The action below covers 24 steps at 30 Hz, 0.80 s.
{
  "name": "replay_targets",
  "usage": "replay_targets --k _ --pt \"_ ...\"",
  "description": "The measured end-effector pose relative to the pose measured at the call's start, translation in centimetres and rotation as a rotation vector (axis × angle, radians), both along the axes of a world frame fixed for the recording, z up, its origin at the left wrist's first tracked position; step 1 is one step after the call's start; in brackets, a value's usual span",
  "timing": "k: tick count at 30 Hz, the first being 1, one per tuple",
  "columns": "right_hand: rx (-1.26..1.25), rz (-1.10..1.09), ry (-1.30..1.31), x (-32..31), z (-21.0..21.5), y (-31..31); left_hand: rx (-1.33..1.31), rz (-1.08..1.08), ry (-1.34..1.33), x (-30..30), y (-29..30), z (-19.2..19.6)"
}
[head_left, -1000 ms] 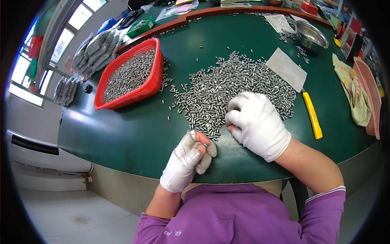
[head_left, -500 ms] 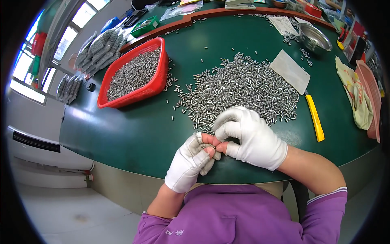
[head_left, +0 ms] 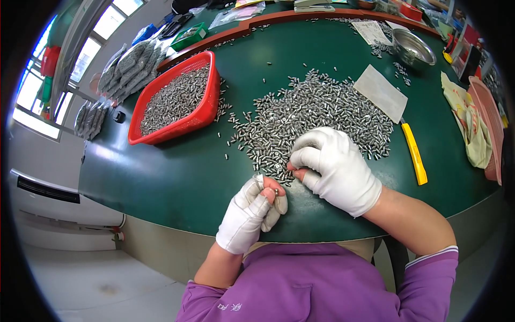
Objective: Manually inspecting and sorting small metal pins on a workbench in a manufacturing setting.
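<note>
A wide heap of small silvery metal pins (head_left: 322, 110) lies on the green tabletop. My left hand (head_left: 249, 212), in a white glove with bare thumb and index tips, pinches one small metal pin (head_left: 276, 191) just below the near edge of the heap. My right hand (head_left: 335, 172), gloved the same way, is at the heap's near edge. Its thumb and index tip are bent close together over the pins there; whether a pin is between them is hidden.
A red plastic basket (head_left: 214, 102) full of pins stands left of the heap. On the right are a yellow-handled scraper (head_left: 414, 153), a steel bowl (head_left: 413, 49) and a pink basket (head_left: 491, 129) with a cloth. Bags of pins (head_left: 131, 64) lie at the far left.
My right hand has moved away from my left hand, up to the heap's near edge. My left hand stays nearly in place, and the pin in its fingers now shows plainly.
</note>
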State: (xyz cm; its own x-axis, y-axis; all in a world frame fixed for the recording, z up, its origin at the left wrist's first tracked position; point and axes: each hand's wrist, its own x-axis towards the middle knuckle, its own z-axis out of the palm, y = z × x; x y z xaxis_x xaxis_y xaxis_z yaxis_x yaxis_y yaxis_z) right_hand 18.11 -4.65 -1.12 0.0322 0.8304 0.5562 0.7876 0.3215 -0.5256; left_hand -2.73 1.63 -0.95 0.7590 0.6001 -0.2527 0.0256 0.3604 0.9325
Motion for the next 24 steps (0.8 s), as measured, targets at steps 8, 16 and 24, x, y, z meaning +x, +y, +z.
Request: replay_targets --k 8,16,24 --pt "-0.001 0.076 -0.191 0.0 -0.4 0.1 -0.054 0.003 -0.154 0.0 0.4 -0.5" --pt "-0.016 0.015 -0.232 -0.3 -0.6 0.1 -0.056 0.003 -0.110 0.0 0.3 -0.4" --pt "-0.036 0.116 0.145 -0.9 0.3 -0.2 -0.077 0.040 -0.035 0.8 -0.3 0.7"
